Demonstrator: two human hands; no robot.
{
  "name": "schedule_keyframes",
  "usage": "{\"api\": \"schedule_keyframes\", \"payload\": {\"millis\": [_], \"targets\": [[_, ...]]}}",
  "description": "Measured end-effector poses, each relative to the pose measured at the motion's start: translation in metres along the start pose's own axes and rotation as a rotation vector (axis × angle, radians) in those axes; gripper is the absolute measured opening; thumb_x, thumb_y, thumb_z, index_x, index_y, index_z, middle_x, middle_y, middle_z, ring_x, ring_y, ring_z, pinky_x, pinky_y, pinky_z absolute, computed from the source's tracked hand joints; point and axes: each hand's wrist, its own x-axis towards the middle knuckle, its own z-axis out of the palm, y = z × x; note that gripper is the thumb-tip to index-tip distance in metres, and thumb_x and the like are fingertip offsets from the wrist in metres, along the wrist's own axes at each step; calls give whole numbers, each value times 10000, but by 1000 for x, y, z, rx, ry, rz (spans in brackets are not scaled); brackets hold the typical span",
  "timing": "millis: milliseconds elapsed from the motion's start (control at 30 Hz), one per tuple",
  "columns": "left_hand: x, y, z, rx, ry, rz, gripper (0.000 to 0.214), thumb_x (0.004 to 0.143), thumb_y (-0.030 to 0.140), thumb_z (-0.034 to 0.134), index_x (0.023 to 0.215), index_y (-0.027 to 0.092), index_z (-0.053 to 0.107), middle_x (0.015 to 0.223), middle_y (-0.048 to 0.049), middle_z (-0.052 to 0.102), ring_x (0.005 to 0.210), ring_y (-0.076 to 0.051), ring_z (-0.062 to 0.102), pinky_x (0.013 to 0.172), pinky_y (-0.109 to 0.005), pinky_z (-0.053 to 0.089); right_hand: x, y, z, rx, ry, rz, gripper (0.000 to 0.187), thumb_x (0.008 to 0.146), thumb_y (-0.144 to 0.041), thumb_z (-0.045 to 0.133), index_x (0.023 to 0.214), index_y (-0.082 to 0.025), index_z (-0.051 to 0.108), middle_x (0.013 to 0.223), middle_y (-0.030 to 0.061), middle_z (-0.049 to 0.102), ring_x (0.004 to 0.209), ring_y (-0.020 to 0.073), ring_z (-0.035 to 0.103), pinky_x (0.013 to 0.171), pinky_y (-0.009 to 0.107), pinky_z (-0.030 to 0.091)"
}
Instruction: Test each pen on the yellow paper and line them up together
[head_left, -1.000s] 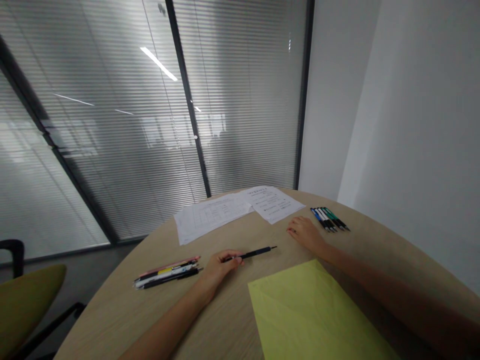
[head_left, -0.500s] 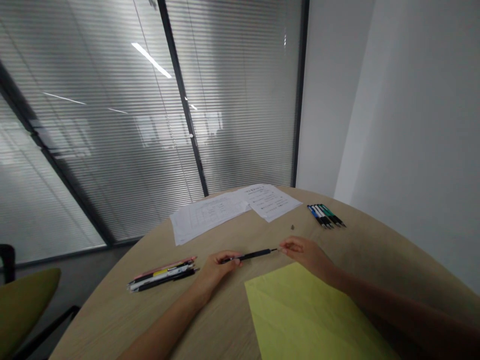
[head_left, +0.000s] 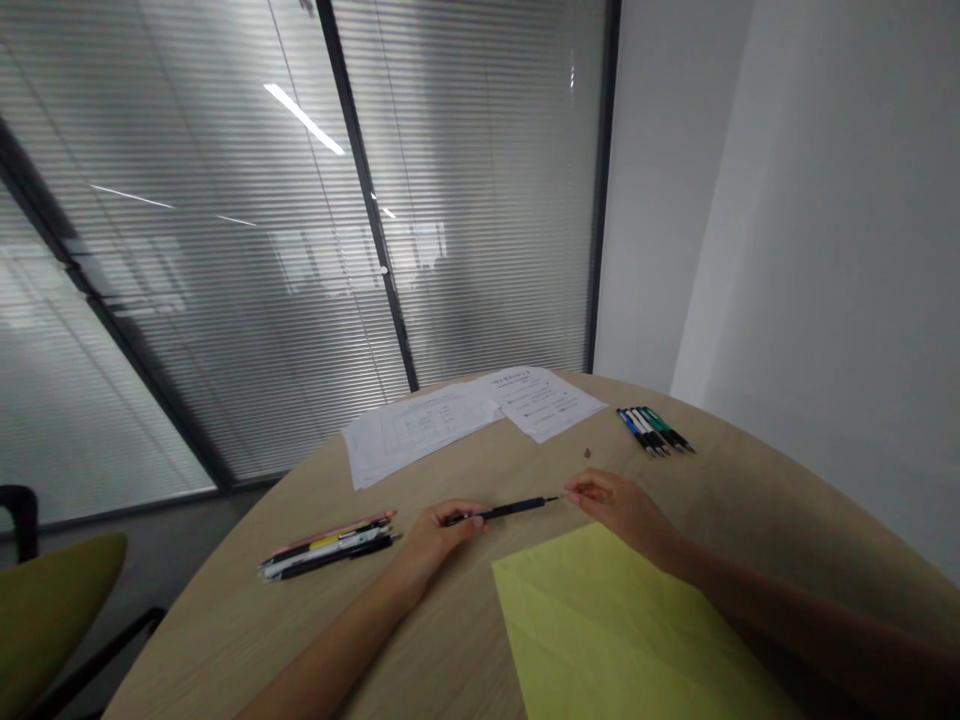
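Observation:
A dark pen [head_left: 516, 508] lies across the middle of the view, its barrel pinched by my left hand [head_left: 442, 530] between thumb and fingers. From its right end a thin dark refill [head_left: 552, 498] sticks out. Just past that end is my right hand [head_left: 604, 495], thumb and fingertips pressed together around something too small to make out, a slight gap from the refill. Below the hands a yellow sheet [head_left: 592, 610] rests on the table, partly under my right forearm. Beyond my right hand sits a tiny dark piece [head_left: 587, 454].
To the left lies a bundle of pens and pencils [head_left: 330, 548]. A row of blue, white and green pens [head_left: 654, 430] is at the right. Printed papers [head_left: 427, 425] cover the far side of the round wooden table [head_left: 225, 640]. A green chair [head_left: 60, 590] stands at left.
Nearly everything holds its place; the whole view has shifted very slightly. Both hands keep the same grip, with the refill end still beside my right fingertips.

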Motion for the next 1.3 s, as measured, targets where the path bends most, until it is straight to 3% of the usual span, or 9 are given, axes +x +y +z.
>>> {"api": "schedule_keyframes", "payload": {"millis": [333,667,1100,1300], "targets": [[-2,5,-1,-20,-54,-3,288,591,392,647,779,176,677,713,-10,666,703,-171,551,681,-254,378,-2,-8,0,-77,-34,-95,139,734,-262,507,782,-187,612,806,49,663,752,163,607,709,297,473],[-5,4,5,118,-176,65,213,592,319,648,746,178,690,697,-15,665,642,-160,551,598,-236,391,-8,-18,3,-118,-37,-117,146,721,-206,524,834,-208,615,833,41,668,714,140,609,669,267,484],[-7,6,5,55,-169,22,250,588,366,653,753,183,697,679,-15,665,617,-158,547,567,-230,380,-4,-14,0,-59,-81,-111,200,710,-229,539,893,-198,613,806,38,668,703,131,605,650,255,483],[-6,6,5,23,-143,3,294,567,391,661,755,168,692,635,-14,646,552,-134,498,518,-219,337,15,0,-14,79,-170,-100,276,695,-285,555,946,-174,587,865,59,651,748,141,601,649,264,482]]}}
